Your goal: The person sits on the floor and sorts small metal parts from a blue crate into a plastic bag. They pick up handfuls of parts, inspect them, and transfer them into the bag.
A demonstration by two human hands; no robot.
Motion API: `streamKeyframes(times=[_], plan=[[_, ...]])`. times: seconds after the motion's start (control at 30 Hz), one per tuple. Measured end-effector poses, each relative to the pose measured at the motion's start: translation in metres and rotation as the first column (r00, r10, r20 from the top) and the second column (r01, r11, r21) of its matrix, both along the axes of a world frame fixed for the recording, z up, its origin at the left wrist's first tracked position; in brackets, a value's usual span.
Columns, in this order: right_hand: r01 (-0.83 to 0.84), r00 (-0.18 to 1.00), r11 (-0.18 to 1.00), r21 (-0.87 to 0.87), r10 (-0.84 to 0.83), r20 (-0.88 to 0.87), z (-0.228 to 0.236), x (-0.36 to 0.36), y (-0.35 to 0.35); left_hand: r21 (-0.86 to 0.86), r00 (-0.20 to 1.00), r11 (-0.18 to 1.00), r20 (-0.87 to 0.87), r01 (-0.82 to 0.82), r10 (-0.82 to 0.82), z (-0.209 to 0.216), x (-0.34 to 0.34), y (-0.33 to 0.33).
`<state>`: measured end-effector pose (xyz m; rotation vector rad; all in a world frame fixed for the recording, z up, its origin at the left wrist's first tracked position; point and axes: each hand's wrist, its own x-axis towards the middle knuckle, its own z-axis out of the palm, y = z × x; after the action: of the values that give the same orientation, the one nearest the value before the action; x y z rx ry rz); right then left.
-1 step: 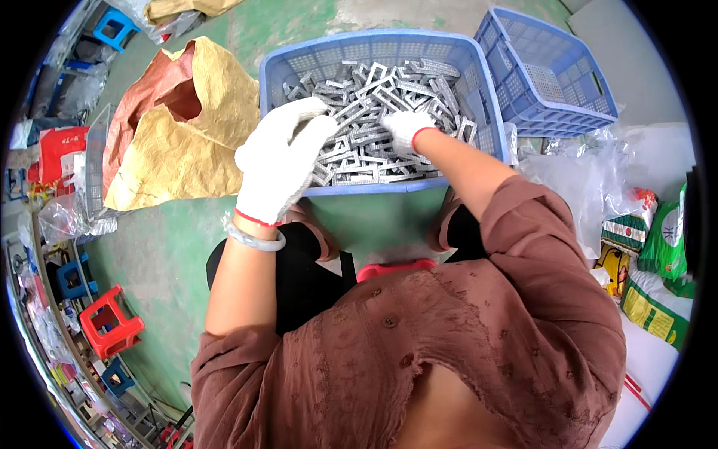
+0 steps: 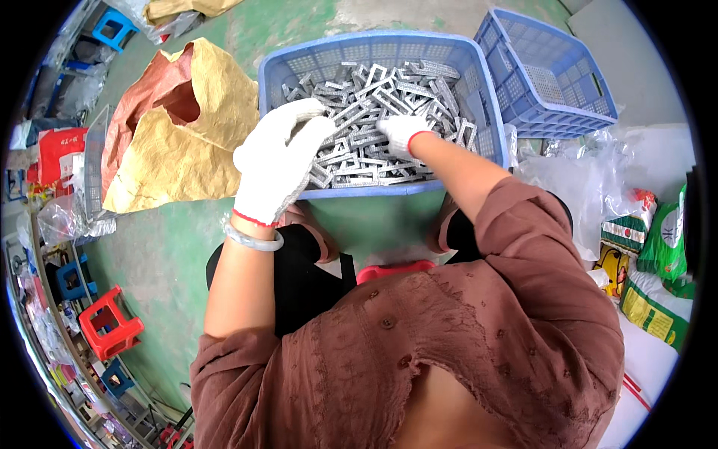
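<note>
A blue plastic basket (image 2: 374, 192) in front of me holds a heap of small grey rectangular metal frames (image 2: 363, 159). My left hand (image 2: 280, 153), in a white knit glove, hovers over the basket's near left corner. Its thumb and fingers are apart in a curved shape, and I see nothing between them. My right hand (image 2: 406, 133), gloved the same way, is down at the middle of the heap, touching the frames. Its fingers are bunched together and slightly blurred; what they grip, if anything, does not show.
Left of the basket stands an open yellow-and-red woven sack (image 2: 176, 153). A second blue crate (image 2: 553, 112) adjoins the basket on the right, with clear plastic bags (image 2: 576, 168) below it. A red stool (image 2: 111, 323) stands at left, near cluttered shelves (image 2: 56, 322).
My right hand has shifted slightly left and down over the frames. My left hand has barely moved.
</note>
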<state>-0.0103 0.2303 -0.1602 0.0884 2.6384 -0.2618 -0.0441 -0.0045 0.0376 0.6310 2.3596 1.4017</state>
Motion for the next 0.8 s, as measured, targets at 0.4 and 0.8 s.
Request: streamKeyframes(times=[0.4,0.8], plan=[[0.164,0.986,0.968,-0.191,-0.163,0.025,-0.025,-0.03,0.031,-0.117,0.99,0.984,0.053,0.138,-0.132,0.003,-0.016,0.006],[0.53,0.847,0.837,-0.135,-0.515,0.13,-0.056,-0.065,0.053,-0.089,0.962,0.96,-0.044,0.266,-0.27,-0.012,-0.017,0.005]])
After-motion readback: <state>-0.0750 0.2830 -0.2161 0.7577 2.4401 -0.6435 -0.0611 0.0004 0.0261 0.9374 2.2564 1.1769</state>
